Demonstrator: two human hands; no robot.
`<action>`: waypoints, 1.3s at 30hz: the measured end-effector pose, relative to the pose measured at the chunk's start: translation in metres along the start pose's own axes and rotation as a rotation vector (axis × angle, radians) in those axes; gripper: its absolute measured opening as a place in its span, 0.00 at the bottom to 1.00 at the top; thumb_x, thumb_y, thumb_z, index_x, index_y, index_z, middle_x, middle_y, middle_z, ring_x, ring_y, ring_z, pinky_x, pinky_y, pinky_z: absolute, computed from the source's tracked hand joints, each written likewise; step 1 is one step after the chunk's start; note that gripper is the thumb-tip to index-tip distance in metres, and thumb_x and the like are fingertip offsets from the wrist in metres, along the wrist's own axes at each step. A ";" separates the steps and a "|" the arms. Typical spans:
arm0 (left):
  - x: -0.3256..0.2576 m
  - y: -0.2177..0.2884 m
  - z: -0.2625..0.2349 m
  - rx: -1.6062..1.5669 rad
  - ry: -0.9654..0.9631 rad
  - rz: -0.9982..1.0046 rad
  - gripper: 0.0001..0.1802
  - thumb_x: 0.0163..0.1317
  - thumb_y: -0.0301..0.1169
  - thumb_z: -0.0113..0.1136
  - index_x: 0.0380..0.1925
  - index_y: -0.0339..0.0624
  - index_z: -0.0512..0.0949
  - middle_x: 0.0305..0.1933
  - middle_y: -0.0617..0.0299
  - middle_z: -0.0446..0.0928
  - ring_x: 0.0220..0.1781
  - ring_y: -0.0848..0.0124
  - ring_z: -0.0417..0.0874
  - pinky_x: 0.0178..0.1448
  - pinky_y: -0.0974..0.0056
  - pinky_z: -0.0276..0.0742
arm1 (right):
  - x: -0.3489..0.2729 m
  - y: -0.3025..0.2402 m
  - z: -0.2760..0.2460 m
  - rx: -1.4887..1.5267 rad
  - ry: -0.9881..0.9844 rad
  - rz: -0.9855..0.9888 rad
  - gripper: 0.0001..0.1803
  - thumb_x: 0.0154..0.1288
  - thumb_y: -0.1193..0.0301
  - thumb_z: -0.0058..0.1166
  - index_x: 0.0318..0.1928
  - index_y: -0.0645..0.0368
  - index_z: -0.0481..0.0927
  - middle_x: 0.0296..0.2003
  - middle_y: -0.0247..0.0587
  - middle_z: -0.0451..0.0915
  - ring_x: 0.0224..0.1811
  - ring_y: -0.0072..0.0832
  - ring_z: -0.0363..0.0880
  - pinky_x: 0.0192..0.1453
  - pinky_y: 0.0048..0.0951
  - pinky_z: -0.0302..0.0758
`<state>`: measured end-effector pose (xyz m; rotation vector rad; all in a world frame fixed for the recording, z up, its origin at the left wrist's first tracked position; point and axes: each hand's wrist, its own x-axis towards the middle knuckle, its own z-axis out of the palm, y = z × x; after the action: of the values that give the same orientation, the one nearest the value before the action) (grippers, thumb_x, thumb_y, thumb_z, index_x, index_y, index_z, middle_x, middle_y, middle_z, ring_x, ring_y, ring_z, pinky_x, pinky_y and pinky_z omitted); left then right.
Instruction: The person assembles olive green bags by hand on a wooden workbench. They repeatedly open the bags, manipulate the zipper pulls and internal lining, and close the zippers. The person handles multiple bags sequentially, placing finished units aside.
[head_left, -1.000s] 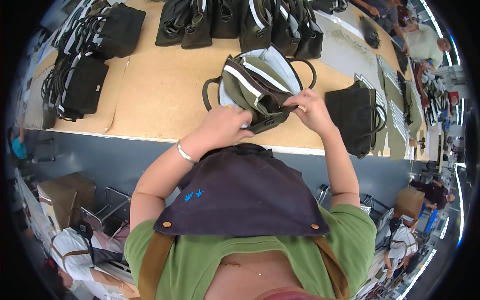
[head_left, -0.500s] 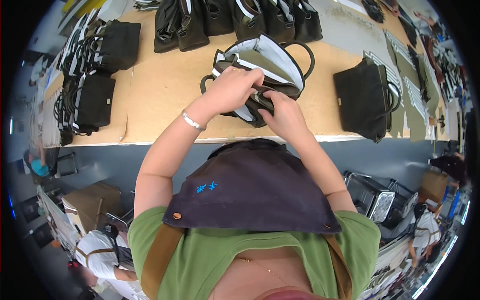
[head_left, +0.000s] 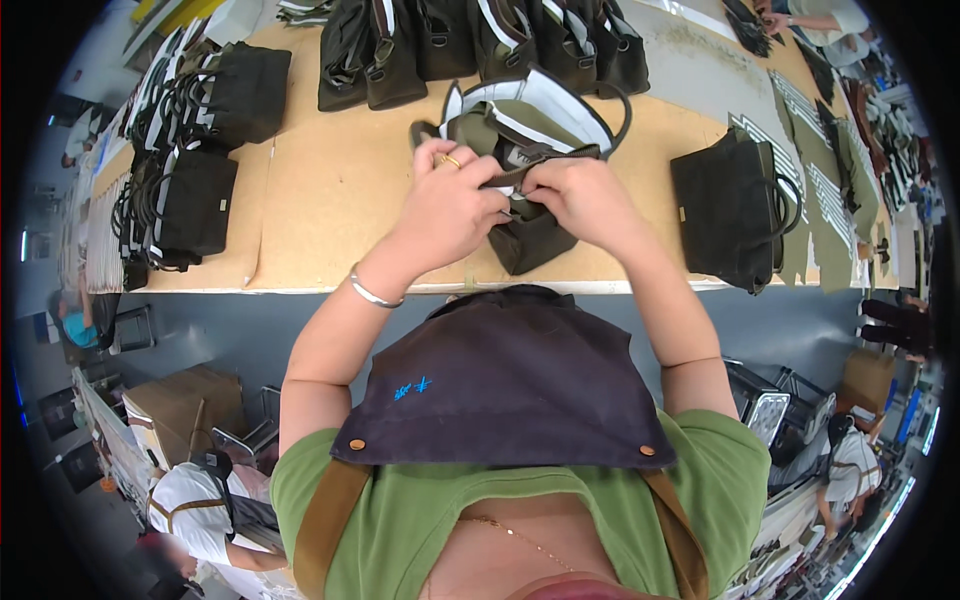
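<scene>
A dark handbag stands unfinished-edged on the table in front of me, its mouth spread wide, with white edging and an olive inside. Both of my hands are at its near side. My left hand, with a ring on one finger, pinches a dark strip at the near rim. The fingers of my right hand are closed on the same rim a little to the right. A small pale bit shows between the fingertips, too small to name. One looped handle sticks out at the far right of the bag.
Several dark bags line the table's far side. More stand in a row at the left, and another dark bag is at the right beside flat olive pieces. The table edge runs close before me. Other people work nearby.
The bag's near side has been pulled toward me and tilted. My left hand has moved down and its fingers have curled; my right hand has turned inward over the rim.
</scene>
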<state>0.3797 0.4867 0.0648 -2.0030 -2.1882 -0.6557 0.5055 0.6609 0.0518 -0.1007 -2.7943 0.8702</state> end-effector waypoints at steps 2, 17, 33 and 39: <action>0.012 0.002 -0.029 -0.080 -0.014 0.027 0.05 0.47 0.30 0.69 0.25 0.50 0.83 0.37 0.67 0.74 0.45 0.67 0.74 0.64 0.53 0.54 | 0.009 -0.015 -0.035 0.117 -0.125 -0.002 0.03 0.55 0.76 0.60 0.31 0.59 0.82 0.28 0.39 0.83 0.31 0.36 0.82 0.36 0.33 0.76; 0.013 0.008 -0.049 -0.156 -0.125 -0.095 0.11 0.48 0.36 0.73 0.29 0.44 0.84 0.37 0.65 0.72 0.46 0.66 0.72 0.62 0.53 0.52 | 0.003 -0.016 -0.045 0.367 -0.281 -0.010 0.08 0.59 0.78 0.61 0.40 0.61 0.85 0.33 0.39 0.83 0.35 0.32 0.81 0.42 0.30 0.76; 0.007 0.011 -0.050 -0.137 -0.108 -0.126 0.11 0.48 0.37 0.72 0.28 0.45 0.85 0.39 0.66 0.73 0.49 0.65 0.70 0.62 0.52 0.52 | 0.003 -0.024 -0.045 0.446 -0.331 -0.005 0.07 0.60 0.77 0.59 0.39 0.60 0.85 0.34 0.42 0.82 0.38 0.36 0.81 0.44 0.33 0.76; 0.007 0.011 -0.050 -0.153 -0.107 -0.133 0.11 0.46 0.36 0.73 0.28 0.43 0.84 0.38 0.64 0.73 0.48 0.64 0.71 0.64 0.53 0.51 | 0.003 -0.023 -0.042 0.488 -0.340 -0.001 0.07 0.59 0.77 0.59 0.39 0.62 0.85 0.33 0.41 0.81 0.36 0.32 0.81 0.42 0.31 0.76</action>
<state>0.3787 0.4742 0.1152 -2.0203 -2.4185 -0.7708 0.5119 0.6654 0.0990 0.1385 -2.7703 1.6741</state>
